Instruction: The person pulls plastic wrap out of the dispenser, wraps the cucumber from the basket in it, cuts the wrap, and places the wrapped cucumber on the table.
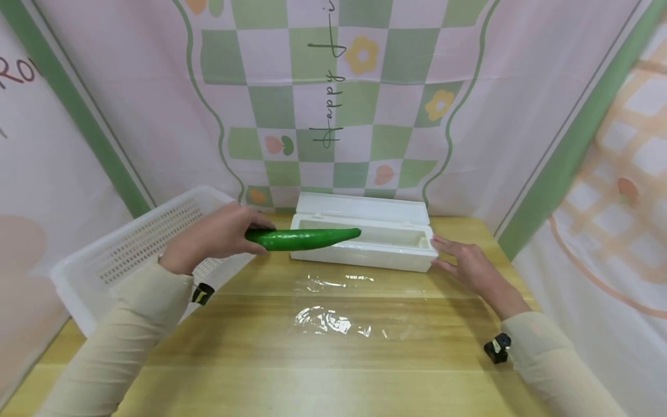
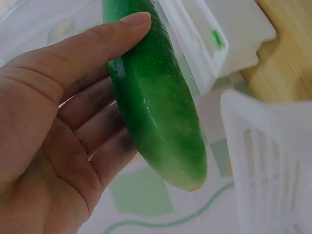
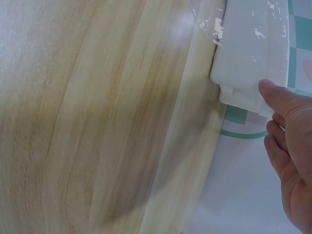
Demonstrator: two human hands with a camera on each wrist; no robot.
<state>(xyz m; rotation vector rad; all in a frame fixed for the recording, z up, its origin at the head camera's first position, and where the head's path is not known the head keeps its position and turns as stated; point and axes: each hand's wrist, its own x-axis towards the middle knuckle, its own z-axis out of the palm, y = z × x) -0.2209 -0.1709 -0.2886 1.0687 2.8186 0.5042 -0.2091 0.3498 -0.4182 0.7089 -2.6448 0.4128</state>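
My left hand (image 1: 221, 231) grips a green cucumber (image 1: 307, 238) by one end and holds it level above the table. In the left wrist view the thumb lies across the cucumber (image 2: 156, 107) and the fingers curl behind it. A long white box (image 1: 365, 255) with its lid (image 1: 362, 207) raised stands at the back, partly behind the cucumber's tip. My right hand (image 1: 471, 266) touches the right end of this box with thumb and fingers extended. A sheet of clear plastic film (image 1: 333, 321) lies on the table in front of the box.
A white slotted basket (image 1: 78, 269) stands at the left, partly hidden by the left forearm. The wooden table (image 1: 333, 382) ends at a patterned cloth (image 1: 354, 104) behind the box, with more cloth along both sides.
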